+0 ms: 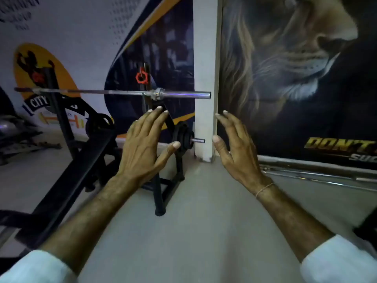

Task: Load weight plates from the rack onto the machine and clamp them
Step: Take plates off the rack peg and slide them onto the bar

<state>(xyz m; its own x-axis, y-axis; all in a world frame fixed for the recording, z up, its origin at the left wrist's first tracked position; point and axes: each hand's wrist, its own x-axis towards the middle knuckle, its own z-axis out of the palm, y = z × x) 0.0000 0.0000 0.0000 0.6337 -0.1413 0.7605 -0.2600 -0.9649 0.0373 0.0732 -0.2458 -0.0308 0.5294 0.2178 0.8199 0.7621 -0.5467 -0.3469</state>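
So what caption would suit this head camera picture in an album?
Both open hands, left hand and right hand, reach toward black weight plates stored below an unloaded barbell.

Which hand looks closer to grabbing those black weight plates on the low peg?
The left hand, probably. Its thumb sits right beside the black plates on the rack peg, open and empty. The right hand is also open but hovers farther off, past the peg's end.

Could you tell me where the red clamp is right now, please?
The red clamp hangs on the black upright, left of centre, just above the bare barbell and beyond the left hand.
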